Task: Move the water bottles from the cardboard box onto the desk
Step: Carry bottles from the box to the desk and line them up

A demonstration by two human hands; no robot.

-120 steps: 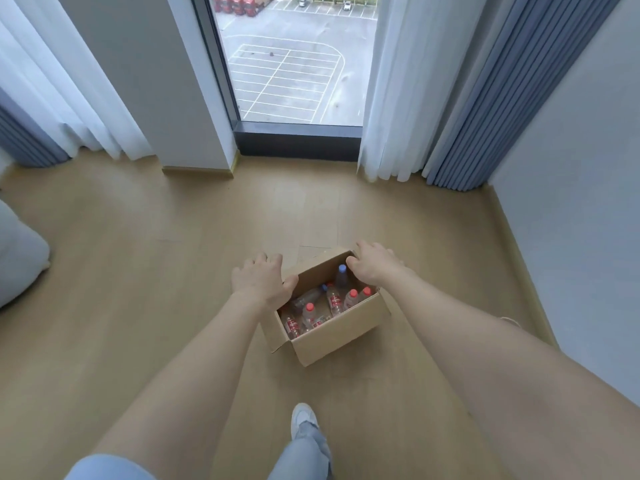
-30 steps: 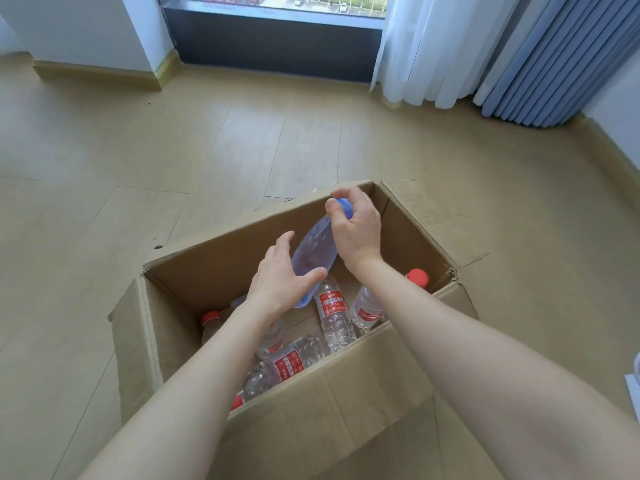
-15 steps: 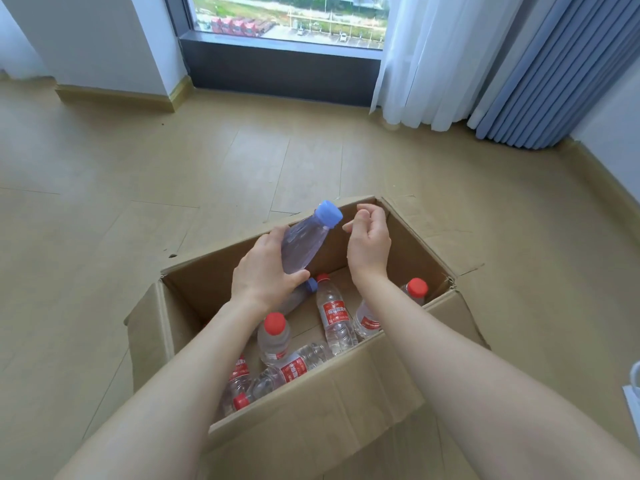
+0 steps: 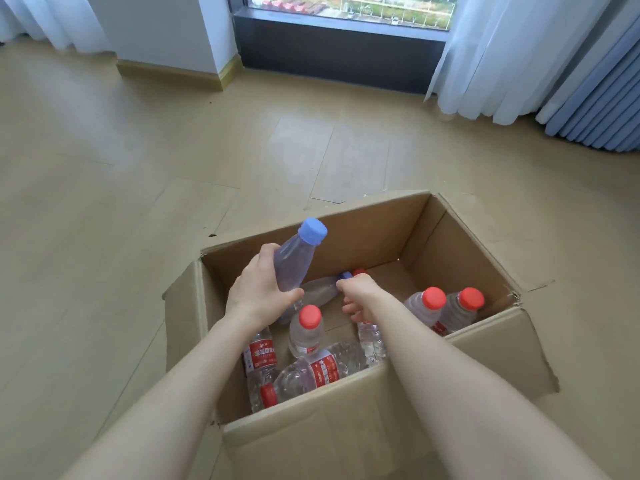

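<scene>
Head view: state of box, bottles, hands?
Box, open, on the floor.
Left hand, grips blue-capped bottle, raised, tilted.
Right hand, down in box, curled round red-capped bottle.
Second blue-capped bottle, lying in box.
Other red-capped bottles, capped, in box, some upright, some lying.

Brown cardboard box [image 4: 346, 441]; red-capped bottles [image 4: 306, 332]; blue-capped bottle [image 4: 294, 261]

An open brown cardboard box [image 4: 363, 445] sits on the floor, flaps spread. The left hand [image 4: 259, 292] grips a clear blue-capped bottle [image 4: 294, 261], tilted above the box's far-left part. Inside, a second blue-capped bottle [image 4: 320, 292] lies on its side. Three red-capped bottles [image 4: 306, 332] stand cap-up, and red-labelled bottles [image 4: 322, 370] lie along the near wall.
</scene>
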